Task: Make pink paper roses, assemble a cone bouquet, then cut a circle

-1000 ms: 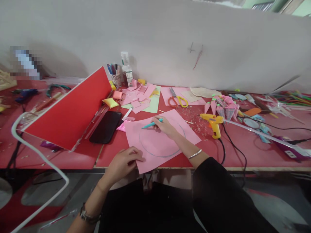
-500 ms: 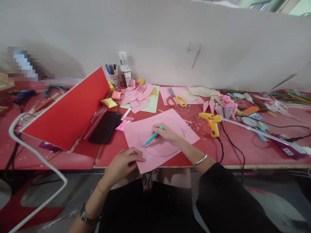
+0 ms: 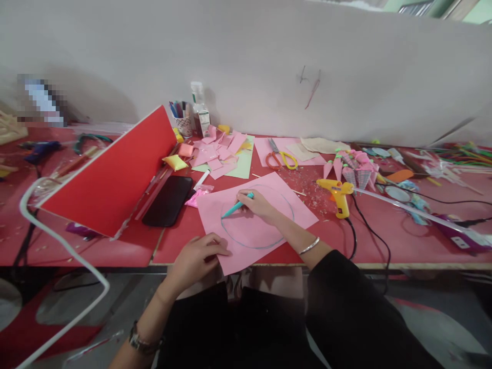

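Note:
A pink paper sheet (image 3: 265, 230) lies on the red table (image 3: 184, 241) in front of me, with a drawn circle (image 3: 286, 230) on it. My right hand (image 3: 258, 203) grips a teal pen (image 3: 235, 206) whose tip touches the left side of the circle line. My left hand (image 3: 196, 256) presses flat on the sheet's near left corner at the table edge, fingers spread, holding nothing.
A tilted red board (image 3: 115, 174) and a black phone (image 3: 168, 200) are to the left. Pink paper scraps (image 3: 219, 151), a pen cup (image 3: 183, 123) and a bottle (image 3: 200, 110) stand behind. Scissors (image 3: 280, 159), a yellow glue gun (image 3: 338, 195) with cable, and paper cones (image 3: 353, 169) are at the right.
The pen moved from the circle's top, down inside it, then back up to the left side of the line. My left hand stayed on the corner.

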The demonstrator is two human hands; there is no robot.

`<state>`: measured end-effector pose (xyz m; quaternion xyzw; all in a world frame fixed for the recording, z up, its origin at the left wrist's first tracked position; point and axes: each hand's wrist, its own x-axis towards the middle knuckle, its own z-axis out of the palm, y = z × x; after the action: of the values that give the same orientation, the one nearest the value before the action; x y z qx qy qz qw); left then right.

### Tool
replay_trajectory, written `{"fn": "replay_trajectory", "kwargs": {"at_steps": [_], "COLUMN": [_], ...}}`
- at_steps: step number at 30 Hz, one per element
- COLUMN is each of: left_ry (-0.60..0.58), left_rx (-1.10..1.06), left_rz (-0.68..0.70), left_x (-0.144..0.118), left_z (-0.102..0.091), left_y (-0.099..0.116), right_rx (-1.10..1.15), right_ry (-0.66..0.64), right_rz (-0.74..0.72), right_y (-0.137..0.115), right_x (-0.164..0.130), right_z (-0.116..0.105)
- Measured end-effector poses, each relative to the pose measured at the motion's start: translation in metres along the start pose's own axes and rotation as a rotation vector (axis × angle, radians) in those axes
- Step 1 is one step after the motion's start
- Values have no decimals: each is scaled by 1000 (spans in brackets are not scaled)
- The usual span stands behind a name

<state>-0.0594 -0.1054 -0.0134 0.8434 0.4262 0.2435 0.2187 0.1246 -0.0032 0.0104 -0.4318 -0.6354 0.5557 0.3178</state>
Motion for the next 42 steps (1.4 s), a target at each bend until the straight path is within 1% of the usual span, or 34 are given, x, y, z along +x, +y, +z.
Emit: {"fn": "replay_trajectory", "kwargs": {"at_steps": [4, 7, 10, 13, 16, 19, 22, 24, 26, 27, 29, 32, 37, 42], "left_ry": [10, 21, 39, 72, 106, 91, -6, -85, -136, -139, -106, -48, -24, -11], "left_rx": [6, 27, 68, 130, 222, 328, 343, 303, 290, 301, 342, 355, 303, 265], "left_rz": [1, 19, 57, 117, 143, 148, 160, 168, 149, 131, 93, 81, 90, 112], "left_x": [0, -1, -3, -5, -6, -5, -3, -1, 0, 0, -1, -3, -4, -3], "left_z": [0, 1, 4, 8, 15, 26, 35, 36, 33, 30, 24, 16, 20, 24], "left_y": [0, 0, -1, 3, 16, 36, 53, 58, 57, 55, 49, 41, 37, 38], "right_rx": [7, 11, 12, 36, 68, 76, 68, 61, 62, 63, 62, 46, -1, 1], "right_ry": [160, 264, 327, 355, 279, 162, 120, 123, 116, 107, 82, 27, -70, -84], "right_rz": [-13, -32, -36, -32, 3, 42, 48, 44, 48, 51, 56, 40, 48, 55], "right_y": [4, 6, 8, 9, 8, 8, 6, 5, 4, 4, 5, 6, 5, 5], "right_x": [5, 0, -13, -29, -40, -45, -45, -44, -43, -43, -42, -40, -36, -35], "right_z": [-8, -18, -28, -30, -24, -15, -10, -10, -11, -13, -15, -17, -17, -16]}}
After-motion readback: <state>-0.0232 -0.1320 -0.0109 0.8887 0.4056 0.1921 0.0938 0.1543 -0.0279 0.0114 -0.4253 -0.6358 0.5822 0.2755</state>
